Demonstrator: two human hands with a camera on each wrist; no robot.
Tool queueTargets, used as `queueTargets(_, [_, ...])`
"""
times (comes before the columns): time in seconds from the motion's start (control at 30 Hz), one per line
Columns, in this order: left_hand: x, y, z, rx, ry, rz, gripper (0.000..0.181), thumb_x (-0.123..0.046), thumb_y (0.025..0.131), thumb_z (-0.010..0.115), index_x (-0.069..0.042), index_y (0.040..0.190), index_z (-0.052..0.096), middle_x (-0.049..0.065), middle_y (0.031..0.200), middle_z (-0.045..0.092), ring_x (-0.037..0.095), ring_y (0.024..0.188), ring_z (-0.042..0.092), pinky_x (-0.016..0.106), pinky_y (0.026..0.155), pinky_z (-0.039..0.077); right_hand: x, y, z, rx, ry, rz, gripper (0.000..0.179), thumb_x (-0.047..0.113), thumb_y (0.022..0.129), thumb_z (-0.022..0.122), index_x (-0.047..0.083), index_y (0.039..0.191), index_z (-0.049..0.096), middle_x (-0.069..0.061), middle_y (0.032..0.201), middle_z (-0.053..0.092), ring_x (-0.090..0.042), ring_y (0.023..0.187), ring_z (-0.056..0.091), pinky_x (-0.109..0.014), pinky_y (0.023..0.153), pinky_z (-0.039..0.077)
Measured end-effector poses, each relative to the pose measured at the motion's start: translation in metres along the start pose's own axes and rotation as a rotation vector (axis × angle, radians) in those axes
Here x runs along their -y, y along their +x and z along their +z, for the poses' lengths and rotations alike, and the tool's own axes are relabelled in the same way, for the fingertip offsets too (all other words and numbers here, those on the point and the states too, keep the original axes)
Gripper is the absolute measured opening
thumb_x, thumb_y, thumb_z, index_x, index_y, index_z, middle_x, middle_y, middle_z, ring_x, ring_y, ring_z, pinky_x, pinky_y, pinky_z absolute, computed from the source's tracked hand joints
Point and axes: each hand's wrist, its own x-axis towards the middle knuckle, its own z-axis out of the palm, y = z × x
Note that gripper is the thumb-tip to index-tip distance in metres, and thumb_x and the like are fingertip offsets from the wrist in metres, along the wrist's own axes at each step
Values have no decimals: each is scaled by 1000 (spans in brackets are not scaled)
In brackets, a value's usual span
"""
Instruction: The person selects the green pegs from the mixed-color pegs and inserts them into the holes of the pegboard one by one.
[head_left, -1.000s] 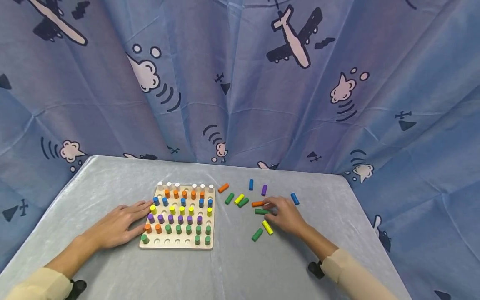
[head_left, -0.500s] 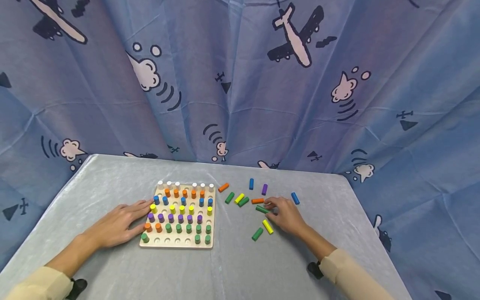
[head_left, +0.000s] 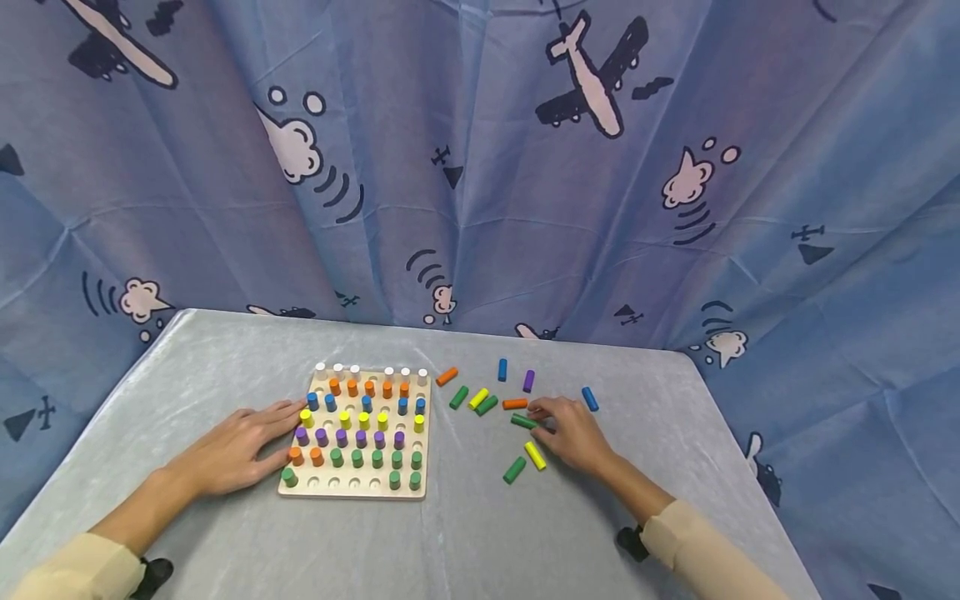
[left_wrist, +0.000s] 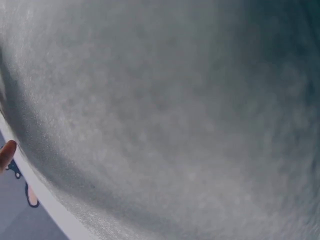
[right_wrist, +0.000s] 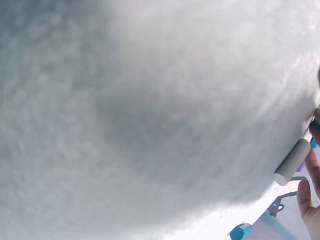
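Observation:
My right hand [head_left: 573, 432] pinches one end of a green peg [head_left: 522, 422] between thumb and fingers, low over the table. An orange peg [head_left: 515, 404] lies just beyond it and a yellow peg [head_left: 535, 456] nearer to me. Along the left edge of the wooden pegboard [head_left: 352, 493] lies my left hand [head_left: 236, 450], its fingers extended and touching the board's side. Rows of coloured pegs stand upright in the board, with some holes bare. In the right wrist view, only fingertips and a sliver of green peg [right_wrist: 315, 124] show at the edge.
Loose pegs lie right of the board: a blue peg [head_left: 502, 369], a purple peg [head_left: 528, 381], another blue peg [head_left: 590, 398], an orange peg [head_left: 447, 376] and several green and yellow ones. A patterned curtain [head_left: 480, 208] hangs behind the grey-covered table [head_left: 480, 550].
The green peg at my right fingertips has turned from level to slanted. The orange peg beside it has come away from the fingers. My left hand has stayed put.

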Motion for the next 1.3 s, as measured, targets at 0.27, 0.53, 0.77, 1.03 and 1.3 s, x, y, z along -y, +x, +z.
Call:
queueTargets(0.27, [0, 1, 0, 14, 1, -12, 56, -34, 97, 62, 0, 141, 54, 14, 151, 47, 38, 134, 47, 60, 98, 43, 9, 4, -9, -4, 20, -28, 34, 5, 81, 80, 7, 114, 72, 1, 101, 75, -19, 98, 67, -44, 87, 54])
queueTargets(0.53, [0, 0, 3, 7, 3, -11, 55, -33, 97, 62, 1, 140, 55, 16, 149, 48, 40, 133, 48, 60, 97, 43, 27, 8, -14, 10, 20, -137, 35, 5, 79, 82, 5, 113, 72, -3, 101, 75, -20, 97, 69, -47, 92, 52])
queueTargets(0.77, [-1, -1, 3, 11, -2, -23, 56, -34, 97, 62, 1, 140, 55, 16, 150, 48, 40, 134, 47, 61, 98, 43, 34, 12, -10, 38, 7, -175, 30, 6, 81, 81, 7, 110, 72, -3, 103, 75, -15, 93, 70, -48, 95, 48])
queueTargets(1.03, [1, 0, 3, 17, 4, -32, 57, -32, 97, 63, 1, 142, 53, 16, 150, 47, 39, 134, 47, 60, 99, 42, 35, 16, -5, 18, -8, -166, 25, 7, 83, 80, 7, 107, 73, 0, 101, 75, -15, 92, 70, -48, 93, 49])
queueTargets(1.3, [0, 1, 3, 9, 5, -28, 56, -31, 96, 63, 1, 141, 53, 16, 150, 47, 39, 134, 48, 60, 99, 42, 37, 16, -4, 11, -4, -159, 25, 6, 82, 81, 6, 106, 72, 0, 100, 74, -16, 91, 70, -47, 91, 50])
